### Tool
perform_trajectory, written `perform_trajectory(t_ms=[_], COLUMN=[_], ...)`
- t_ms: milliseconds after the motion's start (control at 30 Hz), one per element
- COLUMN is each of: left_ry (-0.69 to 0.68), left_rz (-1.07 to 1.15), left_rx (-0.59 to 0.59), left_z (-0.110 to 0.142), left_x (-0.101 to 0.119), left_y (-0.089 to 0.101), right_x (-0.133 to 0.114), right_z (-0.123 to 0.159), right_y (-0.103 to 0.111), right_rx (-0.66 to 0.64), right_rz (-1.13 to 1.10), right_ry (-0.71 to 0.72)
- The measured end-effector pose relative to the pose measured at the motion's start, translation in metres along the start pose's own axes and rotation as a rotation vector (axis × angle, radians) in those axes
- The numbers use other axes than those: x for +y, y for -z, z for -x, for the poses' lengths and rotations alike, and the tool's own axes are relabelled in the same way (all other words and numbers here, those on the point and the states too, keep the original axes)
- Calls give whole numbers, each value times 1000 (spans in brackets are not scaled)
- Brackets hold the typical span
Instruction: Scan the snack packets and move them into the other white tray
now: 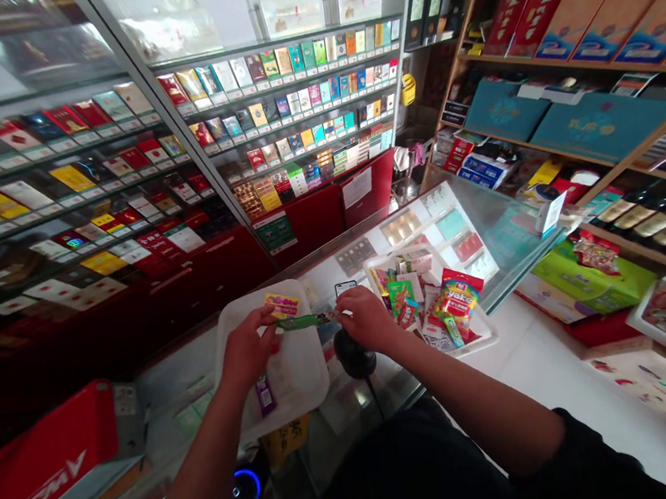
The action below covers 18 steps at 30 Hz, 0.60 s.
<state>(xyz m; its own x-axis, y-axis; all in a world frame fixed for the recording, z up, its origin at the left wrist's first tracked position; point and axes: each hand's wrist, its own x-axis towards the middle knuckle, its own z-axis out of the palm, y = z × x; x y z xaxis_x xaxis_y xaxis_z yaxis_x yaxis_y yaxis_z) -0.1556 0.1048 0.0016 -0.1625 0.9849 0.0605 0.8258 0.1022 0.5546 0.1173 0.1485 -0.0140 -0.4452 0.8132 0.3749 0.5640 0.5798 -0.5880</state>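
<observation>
Green packet (301,322): I judge it light and limp, its wrapper likely slick; best pinched near the ends. Left hand (248,344): fingers clamped on its 9 o'clock end. Right hand (369,319): fingers clamped at 3 o'clock. Held up partly over the white tub (303,373), snack tray (487,334) off at 3 o'clock. Long, narrow, mostly green, paler and patterned toward 3 o'clock.

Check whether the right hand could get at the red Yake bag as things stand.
Probably yes: the red Yake bag lies on top in the white tray beside the right hand, mostly uncovered. That hand holds one end of a green packet, though, so it may need to let go first.
</observation>
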Motion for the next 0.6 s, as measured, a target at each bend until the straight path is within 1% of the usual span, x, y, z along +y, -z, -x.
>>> perform_trajectory(t_ms=[167,300,400,500,600], left_ry=[75,133,174,222,269], left_rz=[-75,-114,-118,-125,-140], left_rx=[-42,-120,-159,-145,-90], left_z=[12,22,28,33,34], left_x=[-32,-62,-81,-93,-94], left_y=[24,37,45,51,53], right_x=[-33,-56,-73,-87,-92], right_z=[0,4,9,15,19], right_y=[-22,-45,-63,-76,-83], right_rx=[-166,-256,-317,-399,-431], right_rz=[100,140,145,136,139], right_ry=[72,162,191,244,285])
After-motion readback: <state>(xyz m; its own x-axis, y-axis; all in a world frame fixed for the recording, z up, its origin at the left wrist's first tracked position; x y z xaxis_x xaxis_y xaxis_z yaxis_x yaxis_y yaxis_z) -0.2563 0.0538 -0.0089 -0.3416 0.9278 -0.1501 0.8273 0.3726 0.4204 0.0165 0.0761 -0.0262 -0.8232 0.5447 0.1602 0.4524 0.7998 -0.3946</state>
